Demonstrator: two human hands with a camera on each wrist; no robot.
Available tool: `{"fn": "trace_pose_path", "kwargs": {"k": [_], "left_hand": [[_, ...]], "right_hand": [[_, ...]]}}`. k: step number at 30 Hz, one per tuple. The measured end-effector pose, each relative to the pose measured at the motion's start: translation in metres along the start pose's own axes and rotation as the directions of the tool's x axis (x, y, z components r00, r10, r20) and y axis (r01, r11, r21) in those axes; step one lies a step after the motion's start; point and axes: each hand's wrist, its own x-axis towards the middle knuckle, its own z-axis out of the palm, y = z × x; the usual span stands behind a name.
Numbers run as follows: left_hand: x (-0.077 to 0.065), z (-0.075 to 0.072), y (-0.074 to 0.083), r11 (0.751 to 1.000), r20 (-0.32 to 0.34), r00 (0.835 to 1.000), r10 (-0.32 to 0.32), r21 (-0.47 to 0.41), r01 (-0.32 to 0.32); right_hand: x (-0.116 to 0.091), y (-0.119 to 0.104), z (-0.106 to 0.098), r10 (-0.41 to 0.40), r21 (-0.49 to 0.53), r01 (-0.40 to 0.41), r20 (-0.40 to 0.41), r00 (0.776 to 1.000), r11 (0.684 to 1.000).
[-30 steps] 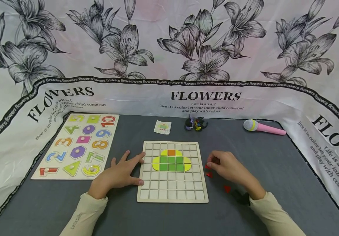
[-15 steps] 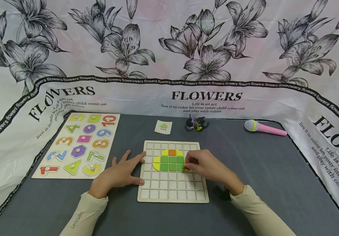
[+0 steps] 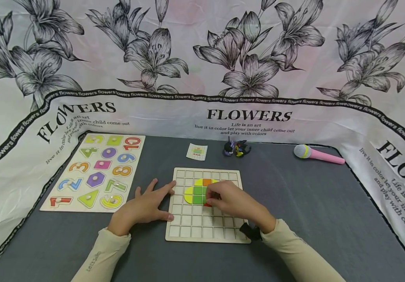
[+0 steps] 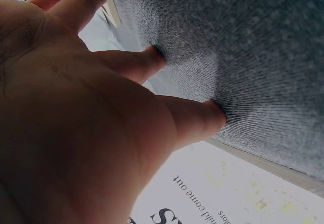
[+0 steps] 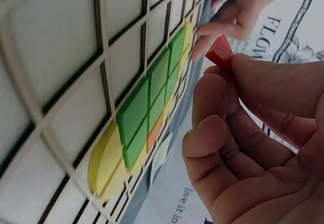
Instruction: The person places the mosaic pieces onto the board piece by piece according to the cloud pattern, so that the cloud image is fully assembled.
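Observation:
My right hand (image 3: 235, 201) pinches a small red triangular tile (image 5: 220, 52) between thumb and index finger, over the wooden grid board (image 3: 206, 231). On the board, green square tiles (image 3: 198, 199) form a block with yellow rounded tiles (image 3: 188, 195) at the side and an orange square tile (image 3: 207, 182) at the top. My right hand hides part of this pattern in the head view. My left hand (image 3: 140, 209) lies with fingers spread, its index finger and thumb at the board's left edge. In the left wrist view other fingertips press the grey cloth.
A number-and-shape puzzle board (image 3: 98, 209) lies left of my left hand. Behind the grid stand a small picture card (image 3: 197, 152) and two dark figurines (image 3: 236, 148). A pink toy microphone (image 3: 323, 157) lies at the back right on the grey cloth (image 3: 329, 203).
My right hand has moved left, from the loose red tiles beside the board to over the tile pattern, carrying one red tile. My left hand has stayed at the board's edge.

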Motion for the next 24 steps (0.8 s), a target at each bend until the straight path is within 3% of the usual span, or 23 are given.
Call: {"fn": "trace_pose_path", "kwargs": {"k": [12, 24], "left_hand": [[-0.002, -0.003, 0.001, 1.000, 0.005, 1.000, 0.004, -0.020, -0.004], [-0.002, -0.002, 0.002, 1.000, 0.002, 1.000, -0.002, -0.023, 0.002]], "right_hand": [[0.018, -0.003, 0.018, -0.037, -0.009, 0.038, 0.037, 0.999, 0.999], [0.029, -0.007, 0.028, 0.006, -0.054, 0.001, 0.127, 0.992, 0.999]]}}
